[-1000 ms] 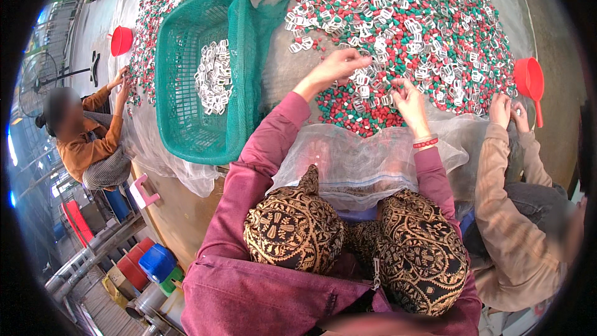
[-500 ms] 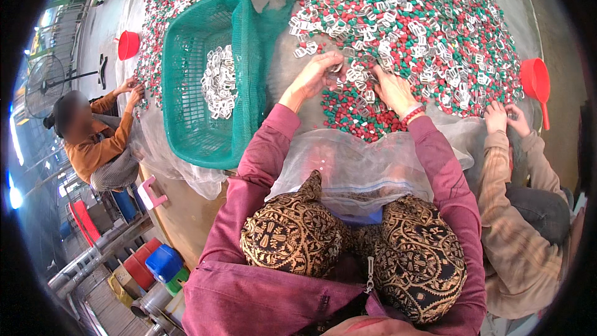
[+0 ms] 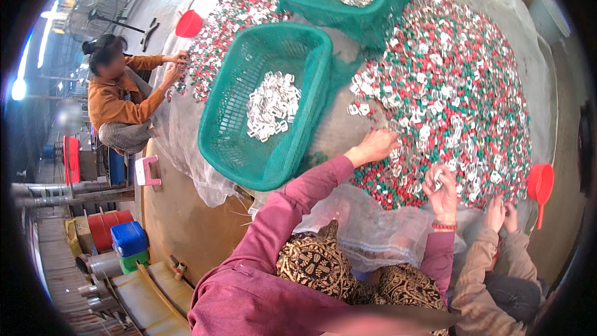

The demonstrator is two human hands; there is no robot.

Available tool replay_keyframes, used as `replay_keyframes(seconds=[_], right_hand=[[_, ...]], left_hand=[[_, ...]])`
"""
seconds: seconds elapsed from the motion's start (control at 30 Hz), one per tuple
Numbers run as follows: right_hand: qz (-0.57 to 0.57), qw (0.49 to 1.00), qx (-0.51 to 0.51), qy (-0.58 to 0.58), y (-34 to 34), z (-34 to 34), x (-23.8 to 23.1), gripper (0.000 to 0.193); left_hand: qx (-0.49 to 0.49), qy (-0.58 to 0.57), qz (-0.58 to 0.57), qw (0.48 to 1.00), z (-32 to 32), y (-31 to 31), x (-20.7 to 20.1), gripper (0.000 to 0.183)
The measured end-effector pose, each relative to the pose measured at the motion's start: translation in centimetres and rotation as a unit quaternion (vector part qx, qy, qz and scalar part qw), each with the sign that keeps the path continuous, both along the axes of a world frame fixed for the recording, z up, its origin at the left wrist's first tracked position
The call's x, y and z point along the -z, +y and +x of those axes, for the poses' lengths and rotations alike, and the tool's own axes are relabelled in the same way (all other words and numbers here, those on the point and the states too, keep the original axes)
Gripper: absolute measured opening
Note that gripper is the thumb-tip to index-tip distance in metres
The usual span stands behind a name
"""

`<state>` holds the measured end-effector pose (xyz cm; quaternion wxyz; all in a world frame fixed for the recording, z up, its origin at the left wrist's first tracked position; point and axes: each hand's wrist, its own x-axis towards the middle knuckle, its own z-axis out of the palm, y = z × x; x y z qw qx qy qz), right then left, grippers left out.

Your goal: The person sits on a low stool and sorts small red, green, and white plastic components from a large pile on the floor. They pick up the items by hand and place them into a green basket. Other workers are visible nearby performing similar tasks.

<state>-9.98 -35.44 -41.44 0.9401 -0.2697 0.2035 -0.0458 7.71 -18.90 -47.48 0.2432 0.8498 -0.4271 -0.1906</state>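
A large pile of small red and green pieces mixed with silver-white slotted buckles [image 3: 460, 93] spreads before me. My left hand [image 3: 375, 145] reaches to the pile's near left edge, fingers drawn together; what they hold, if anything, is hidden. Closer to me, my right hand [image 3: 443, 198] is raised a little with its fingers curled round a silver-white buckle [image 3: 438, 178]. It wears a red bead bracelet [image 3: 444, 226]. Left of my hands stands a green mesh-lined basket [image 3: 214, 155], with a heap of loose buckles [image 3: 272, 107] on its bottom.
Another green basket [image 3: 305, 0] holds buckles farther back. At right, a co-worker's hands [image 3: 496, 213] touch the pile beside a red scoop [image 3: 540, 183]. A person in an orange-brown jacket [image 3: 121, 102] works at the left, near a red scoop [image 3: 189, 23]. Thin netting [image 3: 186, 143] drapes over the edge.
The view has swung left, so the scene sits farther right. My hands have drawn apart; the right has come up from the pile with a buckle, the left stays at the pile.
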Motion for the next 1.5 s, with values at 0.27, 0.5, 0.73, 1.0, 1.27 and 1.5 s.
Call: replay_keyframes(seconds=[0.27, 0.5, 0.73, 1.0, 1.27, 1.5], right_hand=[[0.059, 0.998, 0.021, -0.011, 0.5, 1.3, -1.5, 0.009], [0.019, 0.988, 0.062, 0.137, 1.2, -0.3, 2.9, 0.008], [-0.606, 0.776, -0.016, 0.173, 1.7, 1.0, 3.8, 0.031], [-0.819, 0.529, -0.181, 0.132, 0.6, 2.5, 7.5, 0.029], [0.010, 0.997, 0.023, 0.071, -0.6, -0.1, 2.7, 0.009], [-0.012, 0.998, -0.016, 0.061, -2.1, -4.5, 0.2, 0.017]], left_hand=[[-0.121, 0.692, -0.253, 0.665, 2.8, 1.9, -6.6, 0.019], [-0.048, 0.088, 0.045, 0.994, 1.1, 0.9, 1.0, 0.035], [0.042, 0.040, 0.011, 0.998, -0.2, -0.4, 0.8, 0.033], [-0.163, 0.644, -0.162, 0.730, 1.8, 1.7, -4.8, 0.029], [-0.100, 0.548, -0.142, 0.818, 2.9, 0.5, -1.9, 0.026], [0.040, -0.055, 0.060, 0.996, 0.7, -2.2, 2.0, 0.042]])
